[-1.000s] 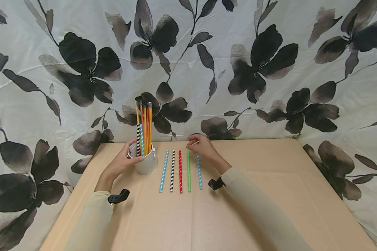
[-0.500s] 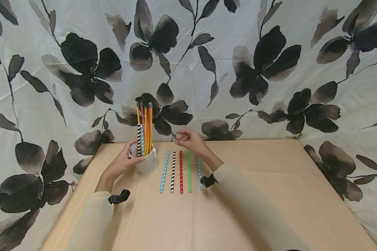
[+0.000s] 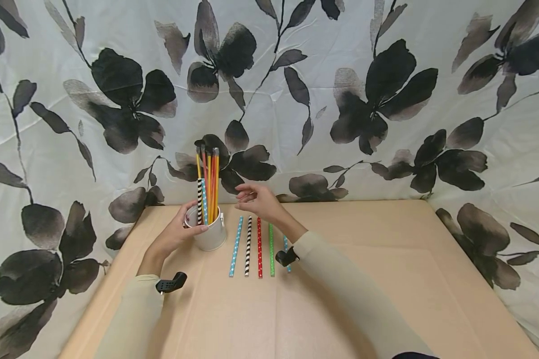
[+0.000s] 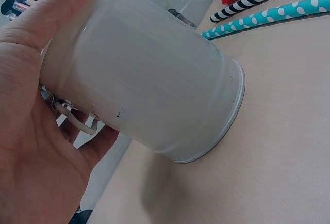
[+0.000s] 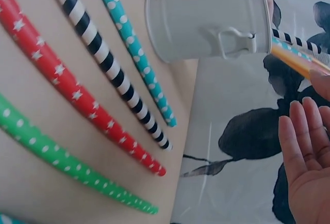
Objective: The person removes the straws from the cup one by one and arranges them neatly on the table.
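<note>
In the head view my left hand grips a small white metal bucket by its side, thumb across the front near the rim. Several yellow, orange and red pencils stand in the bucket, along with a black-and-white striped stick and a blue dotted one. My right hand hovers to the right of the pencils, fingers loosely extended and nothing held. The right wrist view has its palm turned up, with the thumb close in front of the pencils.
Patterned straw-like sticks lie in a row right of the bucket: blue dotted, black-and-white striped, red starred, green dotted, and another blue one partly behind my right wrist. A flowered cloth hangs behind the table.
My right hand has moved left, from above the row of sticks towards the bucket, and its fingers have spread. My left hand and the bucket have stayed in place.
</note>
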Motion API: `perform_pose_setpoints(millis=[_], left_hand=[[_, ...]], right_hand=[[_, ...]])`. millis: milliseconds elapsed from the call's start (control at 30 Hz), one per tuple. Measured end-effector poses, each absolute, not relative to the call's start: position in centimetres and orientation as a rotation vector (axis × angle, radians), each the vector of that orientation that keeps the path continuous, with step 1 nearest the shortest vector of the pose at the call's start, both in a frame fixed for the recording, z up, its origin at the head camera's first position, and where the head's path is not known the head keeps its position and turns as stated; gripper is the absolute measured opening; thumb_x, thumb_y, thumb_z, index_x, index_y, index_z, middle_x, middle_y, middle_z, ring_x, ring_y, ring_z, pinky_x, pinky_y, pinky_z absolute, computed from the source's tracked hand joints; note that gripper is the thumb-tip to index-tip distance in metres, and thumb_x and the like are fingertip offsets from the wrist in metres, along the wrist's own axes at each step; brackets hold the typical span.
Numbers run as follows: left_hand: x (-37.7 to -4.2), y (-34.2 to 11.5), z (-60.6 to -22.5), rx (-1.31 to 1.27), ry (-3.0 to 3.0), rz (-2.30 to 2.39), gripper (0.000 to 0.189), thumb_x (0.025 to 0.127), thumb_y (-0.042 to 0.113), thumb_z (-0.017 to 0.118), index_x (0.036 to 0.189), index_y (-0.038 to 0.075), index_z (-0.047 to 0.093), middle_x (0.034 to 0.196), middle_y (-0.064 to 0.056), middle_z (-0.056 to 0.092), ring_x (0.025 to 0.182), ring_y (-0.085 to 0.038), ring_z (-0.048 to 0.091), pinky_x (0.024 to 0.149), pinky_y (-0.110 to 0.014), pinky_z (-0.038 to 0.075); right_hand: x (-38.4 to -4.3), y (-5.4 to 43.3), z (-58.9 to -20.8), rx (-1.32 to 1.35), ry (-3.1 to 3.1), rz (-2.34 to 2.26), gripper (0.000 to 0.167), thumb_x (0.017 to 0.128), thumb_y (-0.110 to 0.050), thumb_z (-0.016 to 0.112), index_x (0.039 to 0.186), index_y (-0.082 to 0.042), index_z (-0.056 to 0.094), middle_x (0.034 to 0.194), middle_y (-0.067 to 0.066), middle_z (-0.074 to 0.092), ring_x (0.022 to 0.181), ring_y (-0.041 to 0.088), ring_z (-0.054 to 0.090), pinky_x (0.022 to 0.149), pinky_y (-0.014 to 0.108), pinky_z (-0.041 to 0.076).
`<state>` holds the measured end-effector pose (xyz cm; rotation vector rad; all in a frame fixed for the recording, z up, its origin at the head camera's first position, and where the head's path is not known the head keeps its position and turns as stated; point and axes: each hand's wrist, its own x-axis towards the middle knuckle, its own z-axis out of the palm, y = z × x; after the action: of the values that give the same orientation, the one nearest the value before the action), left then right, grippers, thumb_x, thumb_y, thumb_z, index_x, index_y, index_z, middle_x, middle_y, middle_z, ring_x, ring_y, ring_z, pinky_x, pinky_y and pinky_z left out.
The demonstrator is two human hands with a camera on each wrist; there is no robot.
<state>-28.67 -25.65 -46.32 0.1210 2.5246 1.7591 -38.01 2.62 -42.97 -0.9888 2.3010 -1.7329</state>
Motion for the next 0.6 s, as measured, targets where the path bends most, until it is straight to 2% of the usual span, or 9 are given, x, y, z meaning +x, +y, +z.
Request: perform_pose_setpoints(millis=[333,600], left_hand=[[-28.7,-26.0,-46.5,0.124,2.529,1.755,0.094,0.092,0.020,0.075,0.161,0.020,0.013,0.160,-0.022,0.024,0.144,-0.041,0.031,0.118,-0.058,0.024],[-28.5,-26.2,-46.4,0.145,2.512,1.751,0.093,0.092,0.020,0.075,0.161,0.020,0.013,0.159,-0.022,0.026,0.143,-0.041,0.032,0.117,-0.058,0.025]], right_hand=[[-37.3,0.1,-41.7,-1.136,2.238,-1.702,0.052,0.089,-0.005,0.077,0.136,-0.003,0.058,0.121,0.011,0.067,0.107,0.022,0.066,0.089,0.024,0.055],[-36.7,-1.8,-40.6,-1.159,2.216,-1.716,0.055,0.087,-0.008,0.080,0.137,-0.005,0.058,0.127,0.011,0.065,0.108,0.022,0.067,0.086,0.024,0.057]])
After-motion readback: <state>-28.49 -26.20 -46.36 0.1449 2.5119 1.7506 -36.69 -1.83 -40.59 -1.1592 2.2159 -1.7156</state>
